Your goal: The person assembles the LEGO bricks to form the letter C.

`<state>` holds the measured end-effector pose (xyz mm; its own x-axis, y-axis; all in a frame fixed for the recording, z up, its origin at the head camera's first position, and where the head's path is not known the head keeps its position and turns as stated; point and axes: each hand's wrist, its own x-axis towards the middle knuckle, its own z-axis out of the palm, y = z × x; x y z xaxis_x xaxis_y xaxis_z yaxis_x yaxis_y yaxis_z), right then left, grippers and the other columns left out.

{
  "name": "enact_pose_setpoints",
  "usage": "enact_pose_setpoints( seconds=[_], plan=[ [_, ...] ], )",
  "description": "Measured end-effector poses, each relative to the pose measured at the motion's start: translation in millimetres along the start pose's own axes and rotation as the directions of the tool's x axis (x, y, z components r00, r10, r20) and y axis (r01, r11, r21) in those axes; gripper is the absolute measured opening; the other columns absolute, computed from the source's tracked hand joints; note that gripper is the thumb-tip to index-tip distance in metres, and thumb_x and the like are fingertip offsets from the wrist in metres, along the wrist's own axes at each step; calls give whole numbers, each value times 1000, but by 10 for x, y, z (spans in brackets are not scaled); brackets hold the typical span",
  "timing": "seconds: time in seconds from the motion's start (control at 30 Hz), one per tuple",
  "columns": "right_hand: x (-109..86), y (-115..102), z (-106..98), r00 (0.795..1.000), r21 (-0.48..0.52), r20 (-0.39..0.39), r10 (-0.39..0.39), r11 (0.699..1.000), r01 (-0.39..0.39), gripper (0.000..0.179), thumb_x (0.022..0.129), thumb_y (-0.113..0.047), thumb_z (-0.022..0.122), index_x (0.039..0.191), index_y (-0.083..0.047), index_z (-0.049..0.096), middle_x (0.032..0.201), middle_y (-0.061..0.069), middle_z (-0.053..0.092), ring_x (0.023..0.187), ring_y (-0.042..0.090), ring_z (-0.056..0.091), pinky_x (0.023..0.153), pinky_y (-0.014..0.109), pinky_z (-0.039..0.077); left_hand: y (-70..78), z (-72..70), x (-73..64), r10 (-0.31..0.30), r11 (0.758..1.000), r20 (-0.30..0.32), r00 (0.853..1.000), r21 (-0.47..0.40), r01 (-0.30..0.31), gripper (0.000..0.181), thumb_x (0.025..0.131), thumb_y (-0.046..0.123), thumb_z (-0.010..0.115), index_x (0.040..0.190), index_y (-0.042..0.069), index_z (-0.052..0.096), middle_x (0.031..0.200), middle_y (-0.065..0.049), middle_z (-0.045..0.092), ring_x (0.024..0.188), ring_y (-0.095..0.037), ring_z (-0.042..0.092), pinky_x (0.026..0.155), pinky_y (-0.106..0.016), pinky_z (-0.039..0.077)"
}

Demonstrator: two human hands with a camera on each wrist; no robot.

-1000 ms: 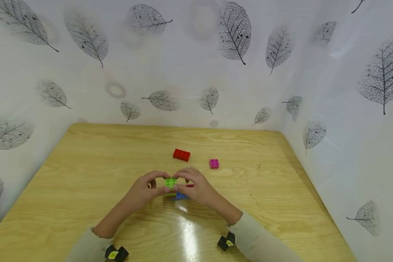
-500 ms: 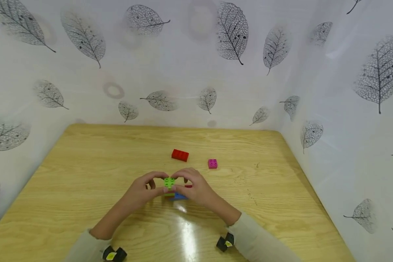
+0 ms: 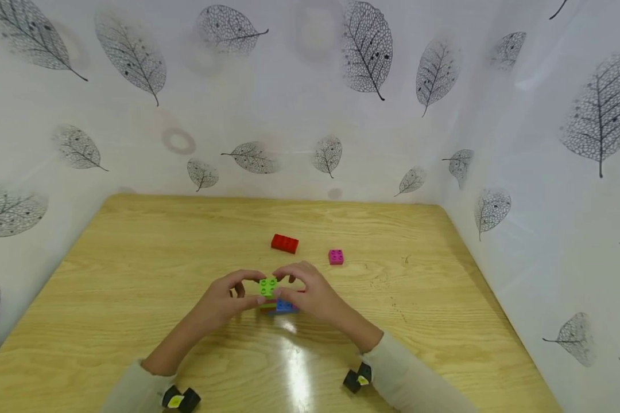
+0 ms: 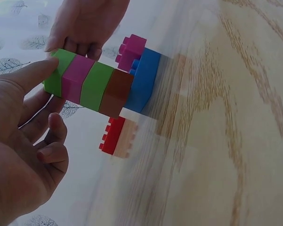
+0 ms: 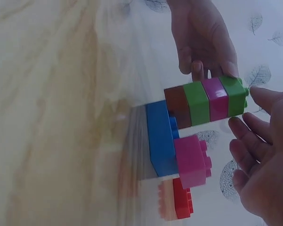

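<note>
A tower of toy building bricks stands on a long blue brick [image 5: 160, 139]. From bottom to top it runs brown [image 5: 178, 106], green [image 5: 196, 101], pink [image 5: 215, 98], and a green top brick [image 3: 267, 287]. A second pink brick [image 5: 190, 160] sits beside the tower on the blue one. My left hand [image 3: 227, 295] pinches the green top brick between thumb and forefinger. Close by on the other side is my right hand [image 3: 307, 292], its thumb and fingers spread around the top brick with a small gap showing in the right wrist view.
A red brick [image 3: 285, 244] lies on the wooden table [image 3: 186, 235] behind the tower. To its right is a loose pink brick [image 3: 336, 256]. White leaf-patterned sheeting [image 3: 289, 115] rises at the table's back and sides.
My right thumb and forefinger have parted from the green top brick and shifted slightly right, uncovering more of the blue brick. The left hand keeps its hold.
</note>
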<state>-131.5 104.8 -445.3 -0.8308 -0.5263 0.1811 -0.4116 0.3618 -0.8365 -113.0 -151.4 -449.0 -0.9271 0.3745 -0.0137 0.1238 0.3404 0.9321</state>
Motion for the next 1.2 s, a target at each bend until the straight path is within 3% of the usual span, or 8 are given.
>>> enact_pose_setpoints(
  seconds=[0.17,0.43,0.6,0.77,1.0,1.2],
  plan=[
    [76,79,-97,999,-1,-26,46,999,-46,38,107,-33,65,138,-12,68,125,-4,65,108,18,54,87,39,45,5,-3,-5,-3,1000,0,1000,10,3,44,96,28,82,134,12,69,120,-9,66,86,-25,52,59,-28,43],
    [362,291,-237,996,-85,-57,68,994,-72,40,105,-25,69,137,-2,66,128,12,66,110,23,57,86,37,48,-28,-7,6,-4,999,1,1000,35,4,43,96,27,82,134,11,69,118,-9,66,88,-26,53,60,-28,44],
    [535,421,-284,991,-120,-76,110,986,-118,41,104,-23,72,138,-2,66,129,14,65,116,30,58,90,39,50,-19,-4,7,7,999,2,1000,36,-7,43,96,26,82,134,11,69,118,-11,66,88,-26,53,61,-28,44],
    [665,513,-300,988,-138,-88,128,981,-140,42,103,-21,73,139,-1,65,128,13,65,117,32,57,90,40,51,-5,-5,11,14,1000,3,1000,26,-14,43,96,26,81,135,11,69,119,-9,66,90,-27,53,62,-28,44],
    [818,627,-262,980,-140,-88,178,972,-189,44,102,-17,74,141,0,63,135,18,60,127,33,54,102,46,50,-8,-9,12,2,1000,7,1000,29,-2,42,97,26,80,135,12,69,119,-6,66,91,-27,53,61,-28,44],
    [914,740,-213,971,-172,-74,229,956,-239,46,100,-15,76,141,0,62,138,19,58,124,32,58,105,43,49,-15,-2,15,2,1000,5,1000,28,-3,42,96,26,81,134,12,69,118,-9,66,89,-27,53,61,-28,44]
  ],
)
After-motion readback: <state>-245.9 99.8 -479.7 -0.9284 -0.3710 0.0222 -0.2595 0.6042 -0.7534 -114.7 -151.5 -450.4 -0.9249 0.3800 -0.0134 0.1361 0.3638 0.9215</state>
